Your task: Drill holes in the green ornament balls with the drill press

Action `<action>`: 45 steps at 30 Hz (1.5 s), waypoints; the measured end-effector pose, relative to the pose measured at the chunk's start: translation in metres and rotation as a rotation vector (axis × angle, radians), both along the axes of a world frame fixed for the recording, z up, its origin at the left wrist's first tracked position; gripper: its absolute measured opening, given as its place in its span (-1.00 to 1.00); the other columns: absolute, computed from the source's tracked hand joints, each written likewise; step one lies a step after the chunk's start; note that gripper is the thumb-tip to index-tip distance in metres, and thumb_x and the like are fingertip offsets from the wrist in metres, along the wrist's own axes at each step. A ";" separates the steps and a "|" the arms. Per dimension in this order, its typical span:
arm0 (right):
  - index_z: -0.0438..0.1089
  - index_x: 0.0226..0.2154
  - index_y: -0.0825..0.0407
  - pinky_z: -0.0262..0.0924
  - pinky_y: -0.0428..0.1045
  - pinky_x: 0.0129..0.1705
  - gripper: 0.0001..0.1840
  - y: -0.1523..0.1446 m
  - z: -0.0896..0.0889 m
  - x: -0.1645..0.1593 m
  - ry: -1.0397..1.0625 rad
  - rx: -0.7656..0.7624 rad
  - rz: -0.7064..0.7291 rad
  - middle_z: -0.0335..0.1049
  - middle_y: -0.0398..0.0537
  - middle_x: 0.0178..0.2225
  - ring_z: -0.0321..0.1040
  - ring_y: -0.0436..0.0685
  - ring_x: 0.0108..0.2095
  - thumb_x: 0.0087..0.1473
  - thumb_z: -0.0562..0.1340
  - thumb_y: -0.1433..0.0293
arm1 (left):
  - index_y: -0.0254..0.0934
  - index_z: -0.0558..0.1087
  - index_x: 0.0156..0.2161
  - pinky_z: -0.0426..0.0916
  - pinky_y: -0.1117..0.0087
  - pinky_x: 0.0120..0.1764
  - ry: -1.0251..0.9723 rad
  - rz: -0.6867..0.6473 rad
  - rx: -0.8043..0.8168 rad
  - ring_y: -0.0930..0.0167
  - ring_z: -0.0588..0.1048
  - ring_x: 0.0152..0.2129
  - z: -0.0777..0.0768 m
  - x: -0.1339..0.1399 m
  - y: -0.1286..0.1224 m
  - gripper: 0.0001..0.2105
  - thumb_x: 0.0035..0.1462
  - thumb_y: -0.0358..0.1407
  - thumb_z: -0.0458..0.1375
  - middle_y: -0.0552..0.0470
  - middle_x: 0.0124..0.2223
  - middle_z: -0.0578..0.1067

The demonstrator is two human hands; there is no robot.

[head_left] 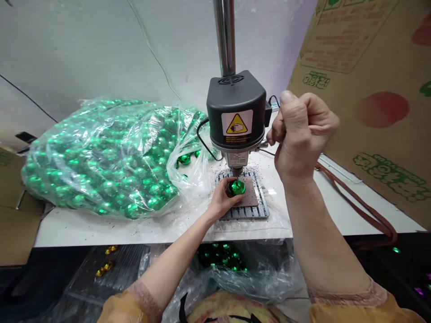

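A shiny green faceted ball (238,187) sits under the bit of a small drill press (236,110). My left hand (222,197) grips that ball from its left side, thumb in front and fingers behind. Below the ball lies a brownish square pad (249,194) on the slotted grey base plate (262,211). My right hand (299,130) is raised at the right of the press head, its fingers curled closed. Whatever it grips is hidden by the fingers, though metal lever parts show close beside it.
A big clear plastic bag (101,157) full of green balls lies left on the white table (84,229). Dark shavings are scattered around the base. A cardboard box (380,107) and brown strap (357,202) stand right. Below the table edge, more green balls (222,256) lie in plastic.
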State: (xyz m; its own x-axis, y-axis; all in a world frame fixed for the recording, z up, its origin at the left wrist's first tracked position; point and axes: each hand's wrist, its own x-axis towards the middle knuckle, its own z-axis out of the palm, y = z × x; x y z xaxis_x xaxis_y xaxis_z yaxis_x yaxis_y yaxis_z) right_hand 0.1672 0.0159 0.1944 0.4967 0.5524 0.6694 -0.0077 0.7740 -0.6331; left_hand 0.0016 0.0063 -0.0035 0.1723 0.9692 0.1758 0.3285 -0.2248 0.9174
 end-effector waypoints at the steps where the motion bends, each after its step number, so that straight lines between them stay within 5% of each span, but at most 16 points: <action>1: -0.04 -0.63 -0.04 -0.06 -0.02 -0.58 -0.42 0.000 0.000 0.000 -0.012 -0.007 -0.004 -0.04 -0.29 -0.70 -0.10 -0.12 -0.65 0.15 0.30 0.14 | -0.22 0.48 0.06 0.40 0.11 0.08 -0.029 -0.013 -0.014 0.17 0.50 -0.03 -0.003 0.000 0.000 -0.45 -0.06 -0.23 0.49 -0.10 -0.01 0.53; 13: -0.08 -0.65 -0.01 -0.04 0.00 -0.56 -0.47 -0.017 -0.024 -0.008 0.007 0.126 -0.102 -0.12 -0.30 -0.73 -0.08 -0.12 -0.68 0.17 0.24 0.36 | -0.16 0.48 0.11 0.33 0.02 0.21 -0.118 -0.070 0.011 0.10 0.47 0.11 -0.017 0.000 0.004 -0.41 -0.04 -0.15 0.51 -0.13 0.08 0.52; 33: -0.14 -0.65 0.02 -0.21 -0.01 -0.66 -0.45 -0.017 -0.054 -0.004 -0.004 0.256 -0.123 -0.19 -0.30 -0.73 -0.20 -0.12 -0.73 0.09 0.25 0.34 | -0.15 0.46 0.09 0.32 0.03 0.21 -0.103 -0.077 0.013 0.10 0.45 0.11 -0.017 0.001 0.003 -0.44 0.00 -0.16 0.49 -0.13 0.10 0.51; 45: -0.18 -0.65 0.07 -0.03 -0.07 -0.64 -0.45 -0.020 -0.067 -0.002 -0.075 0.351 -0.081 -0.18 -0.27 -0.68 -0.14 -0.16 -0.69 0.06 0.24 0.44 | -0.16 0.42 0.08 0.31 0.05 0.20 -0.083 -0.090 0.054 0.13 0.45 0.11 -0.019 0.000 0.003 -0.47 0.03 -0.17 0.47 -0.13 0.12 0.49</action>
